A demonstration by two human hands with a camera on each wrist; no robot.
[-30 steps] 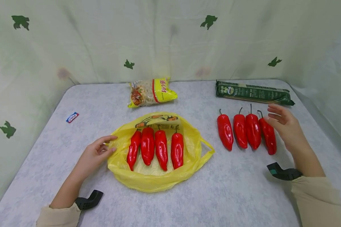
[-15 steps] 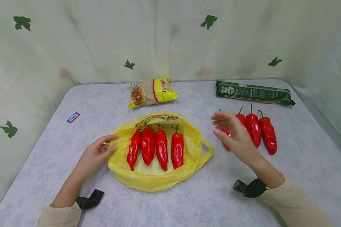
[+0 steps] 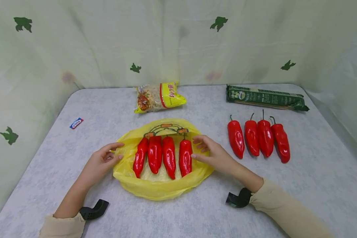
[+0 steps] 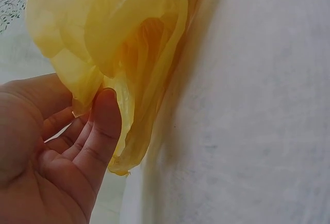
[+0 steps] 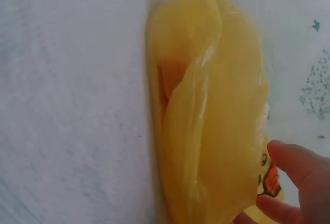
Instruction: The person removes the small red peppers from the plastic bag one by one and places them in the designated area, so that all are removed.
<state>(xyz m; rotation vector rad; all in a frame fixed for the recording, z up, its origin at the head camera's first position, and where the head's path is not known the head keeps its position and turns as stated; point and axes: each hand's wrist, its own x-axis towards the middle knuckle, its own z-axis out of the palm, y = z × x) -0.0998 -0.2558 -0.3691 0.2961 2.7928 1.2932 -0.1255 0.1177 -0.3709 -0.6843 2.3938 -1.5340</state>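
A yellow plastic bag (image 3: 162, 192) lies on the table in the head view, its mouth spread wide. Several red peppers (image 3: 169, 158) rest side by side within it. My left hand (image 3: 99, 165) pinches the bag's left rim; the left wrist view shows thumb and fingers on the crumpled film (image 4: 147, 80). My right hand (image 3: 217, 156) reaches over the right rim, its fingertips close to the rightmost pepper (image 3: 185, 158). From the right wrist, that hand (image 5: 309, 188) has thumb and fingers spread apart beside the bag (image 5: 227, 131). Contact with the pepper cannot be made out.
Several more red peppers (image 3: 235, 138) lie in a row to the right. Behind them is a long green packet (image 3: 266, 97). A yellow-and-clear food packet (image 3: 159, 97) lies behind the bag, and a small blue-and-red wrapper (image 3: 76, 123) lies at the left.
My right hand has come left from the right-hand pepper row to the bag's right rim. The bag's back edge now folds further forward. My left hand has stayed in place.
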